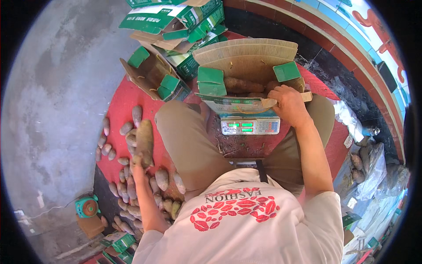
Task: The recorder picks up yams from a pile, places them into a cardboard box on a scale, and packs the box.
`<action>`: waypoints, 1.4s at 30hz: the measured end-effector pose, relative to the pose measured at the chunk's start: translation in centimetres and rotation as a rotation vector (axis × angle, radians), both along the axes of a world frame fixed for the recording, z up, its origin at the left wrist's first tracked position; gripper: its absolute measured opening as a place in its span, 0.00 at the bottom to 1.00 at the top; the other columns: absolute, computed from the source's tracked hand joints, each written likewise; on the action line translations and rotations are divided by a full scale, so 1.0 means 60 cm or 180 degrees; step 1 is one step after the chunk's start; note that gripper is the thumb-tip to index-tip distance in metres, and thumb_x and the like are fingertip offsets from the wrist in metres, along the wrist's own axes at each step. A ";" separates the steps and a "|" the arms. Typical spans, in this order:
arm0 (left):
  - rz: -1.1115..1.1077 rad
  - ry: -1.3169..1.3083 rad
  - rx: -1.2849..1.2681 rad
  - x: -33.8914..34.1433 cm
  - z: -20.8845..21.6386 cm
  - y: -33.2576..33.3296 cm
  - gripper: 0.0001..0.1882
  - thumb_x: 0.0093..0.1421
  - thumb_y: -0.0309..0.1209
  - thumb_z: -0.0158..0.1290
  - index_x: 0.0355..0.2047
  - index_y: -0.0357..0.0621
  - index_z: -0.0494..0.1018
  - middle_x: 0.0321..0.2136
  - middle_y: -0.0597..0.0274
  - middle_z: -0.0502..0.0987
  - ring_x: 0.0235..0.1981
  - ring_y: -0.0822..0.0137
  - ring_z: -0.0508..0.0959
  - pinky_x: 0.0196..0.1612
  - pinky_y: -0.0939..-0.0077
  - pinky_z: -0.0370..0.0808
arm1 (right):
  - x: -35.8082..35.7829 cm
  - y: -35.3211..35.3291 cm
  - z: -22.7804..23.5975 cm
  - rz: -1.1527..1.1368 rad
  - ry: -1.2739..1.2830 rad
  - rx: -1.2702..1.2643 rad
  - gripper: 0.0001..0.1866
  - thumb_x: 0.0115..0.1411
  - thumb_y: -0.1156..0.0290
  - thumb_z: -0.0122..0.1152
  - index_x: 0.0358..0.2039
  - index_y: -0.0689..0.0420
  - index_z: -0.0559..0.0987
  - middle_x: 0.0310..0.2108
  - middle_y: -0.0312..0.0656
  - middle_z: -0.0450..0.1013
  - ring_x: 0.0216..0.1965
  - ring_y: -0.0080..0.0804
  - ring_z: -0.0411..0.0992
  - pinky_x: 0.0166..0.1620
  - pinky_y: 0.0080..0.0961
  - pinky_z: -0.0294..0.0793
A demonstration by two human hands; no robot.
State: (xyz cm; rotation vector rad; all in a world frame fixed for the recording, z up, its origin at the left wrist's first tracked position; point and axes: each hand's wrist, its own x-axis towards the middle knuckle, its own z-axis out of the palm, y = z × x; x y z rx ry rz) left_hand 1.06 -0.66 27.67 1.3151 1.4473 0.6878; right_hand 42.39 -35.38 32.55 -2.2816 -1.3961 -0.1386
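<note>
My left hand (138, 165) is closed around the lower end of a large, long brown taro root (144, 141), held up over the heap of smaller taros (162, 178) on the left. My right hand (288, 102) grips the near rim of an open cardboard box (231, 104), at its right side, with the fingertips curled over the edge. Inside this box lie large brown taro roots (244, 85), partly hidden by the near wall and my hand. The box sits on a digital scale (250, 126) with lit green displays, between my knees.
Another open box (151, 75) stands to the left of the scale. Behind it, green and white cartons (171, 22) are piled up. A red mat (118, 105) covers the floor around me. A teal round device (88, 207) is at lower left, and clear plastic bags (372, 171) lie on the right.
</note>
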 end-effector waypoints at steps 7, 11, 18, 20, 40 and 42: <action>-0.0889 -0.0876 0.0999 0.155 0.177 -0.005 0.24 0.53 0.39 0.56 0.46 0.40 0.67 0.38 0.60 0.72 0.38 0.67 0.73 0.37 0.76 0.72 | 0.004 0.004 -0.003 0.0105 -0.0105 0.0079 0.07 0.41 0.72 0.62 0.23 0.55 0.75 0.25 0.40 0.71 0.32 0.38 0.71 0.38 0.33 0.71; -0.1822 -0.0568 0.0760 0.267 0.207 -0.020 0.25 0.51 0.36 0.57 0.47 0.37 0.67 0.39 0.61 0.73 0.40 0.65 0.73 0.45 0.71 0.69 | 0.005 0.007 -0.008 0.0041 -0.0122 0.0067 0.06 0.41 0.72 0.62 0.23 0.55 0.75 0.25 0.40 0.71 0.33 0.38 0.71 0.38 0.33 0.71; -0.3125 0.1151 0.2701 0.469 0.244 -0.111 0.30 0.42 0.42 0.63 0.45 0.42 0.71 0.39 0.50 0.76 0.42 0.56 0.76 0.46 0.68 0.70 | 0.001 -0.001 -0.012 0.0011 -0.0091 0.0180 0.04 0.45 0.71 0.59 0.22 0.56 0.75 0.24 0.40 0.71 0.31 0.39 0.71 0.37 0.34 0.71; -0.3271 0.1184 0.2672 0.508 0.227 -0.131 0.31 0.41 0.43 0.63 0.45 0.42 0.71 0.40 0.49 0.76 0.43 0.54 0.75 0.46 0.67 0.70 | 0.002 0.000 -0.009 0.0004 -0.0109 0.0257 0.04 0.45 0.71 0.59 0.21 0.56 0.74 0.24 0.40 0.71 0.31 0.39 0.71 0.36 0.34 0.71; -0.1809 -0.0240 0.2408 0.362 0.144 -0.031 0.11 0.56 0.23 0.52 0.40 0.36 0.74 0.35 0.58 0.78 0.38 0.71 0.77 0.42 0.78 0.72 | 0.002 0.020 -0.012 -0.0125 -0.0104 0.0082 0.07 0.41 0.75 0.62 0.24 0.54 0.75 0.25 0.39 0.71 0.33 0.37 0.71 0.39 0.33 0.70; -0.1653 0.0434 0.2551 0.287 0.101 0.008 0.09 0.57 0.24 0.51 0.39 0.36 0.74 0.34 0.57 0.78 0.36 0.70 0.77 0.41 0.77 0.73 | 0.001 0.018 -0.016 -0.0103 -0.0097 0.0122 0.07 0.41 0.75 0.62 0.24 0.54 0.75 0.25 0.39 0.71 0.33 0.38 0.71 0.38 0.33 0.70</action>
